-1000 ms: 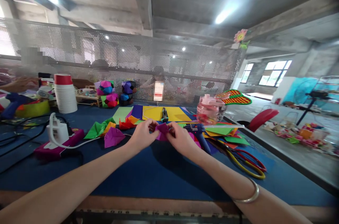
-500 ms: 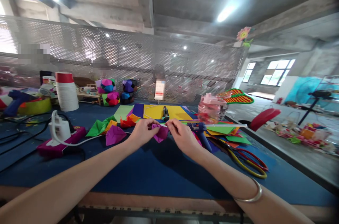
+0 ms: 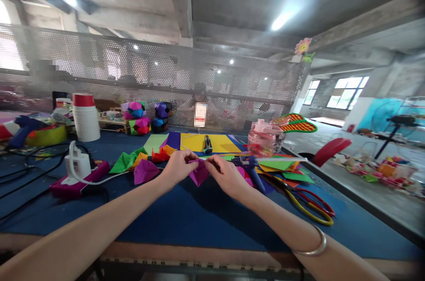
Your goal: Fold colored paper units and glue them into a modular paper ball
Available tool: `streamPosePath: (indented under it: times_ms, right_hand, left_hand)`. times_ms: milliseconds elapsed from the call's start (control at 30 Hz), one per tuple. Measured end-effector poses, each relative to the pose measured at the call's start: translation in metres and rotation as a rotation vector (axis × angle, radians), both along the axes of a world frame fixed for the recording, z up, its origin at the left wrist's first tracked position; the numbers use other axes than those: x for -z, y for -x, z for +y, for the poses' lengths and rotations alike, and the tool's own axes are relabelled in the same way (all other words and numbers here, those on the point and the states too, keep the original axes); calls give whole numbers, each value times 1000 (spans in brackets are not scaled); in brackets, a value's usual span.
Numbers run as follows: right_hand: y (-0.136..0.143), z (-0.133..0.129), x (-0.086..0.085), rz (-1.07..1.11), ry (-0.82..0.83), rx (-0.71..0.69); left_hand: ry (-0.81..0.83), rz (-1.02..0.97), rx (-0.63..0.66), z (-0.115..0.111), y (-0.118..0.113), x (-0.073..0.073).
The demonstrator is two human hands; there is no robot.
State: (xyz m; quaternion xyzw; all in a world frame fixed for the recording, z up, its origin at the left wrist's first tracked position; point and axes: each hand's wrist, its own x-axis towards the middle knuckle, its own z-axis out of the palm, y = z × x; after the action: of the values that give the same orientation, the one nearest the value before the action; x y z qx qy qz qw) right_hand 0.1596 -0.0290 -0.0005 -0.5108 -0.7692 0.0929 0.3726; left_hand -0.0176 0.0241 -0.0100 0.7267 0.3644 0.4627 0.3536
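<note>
A folded purple paper piece [image 3: 198, 174] is held up above the blue table [image 3: 172, 219] between both hands. My left hand [image 3: 179, 166] pinches its left side, thumb toward me. On the right edge, my right hand [image 3: 223, 173] grips it between thumb and fingers. Left of my left hand lies another folded purple paper piece [image 3: 145, 171], with green [image 3: 129, 161] and orange folded paper [image 3: 163, 153] behind it. A blue glue gun [image 3: 250, 170] rests just right of my right hand. Beyond the hands, a utility knife [image 3: 207, 144] lies on yellow paper sheets [image 3: 191, 142].
Scissors [image 3: 310, 203] with red and yellow handles lie at the right. A pink-lidded jar [image 3: 262, 137] stands behind coloured sheets. At left are a purple power strip [image 3: 79, 181] with cables and stacked paper cups [image 3: 85, 121]. Several paper balls [image 3: 141, 125] sit before a perforated metal screen [image 3: 166, 64].
Both hands have drawn slightly closer together on the purple paper piece, which sits a little lower and further left. My right hand's grip has shifted along its edge.
</note>
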Motion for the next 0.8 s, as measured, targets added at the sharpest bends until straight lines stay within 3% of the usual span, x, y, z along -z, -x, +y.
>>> streamPosePath:
  times_ms: [233,567,800]
  right_hand:
    - [2,-1,1,-2,-36,-44]
    - [-6,5,-1,44,-78,103]
    - [-2,1,1,-103,-177,69]
  left_hand:
    - [24,-8,-62,0,2,-3]
    - [262,-91,167,-18,-5,-13]
    - [202,-31,167,-9,-5,0]
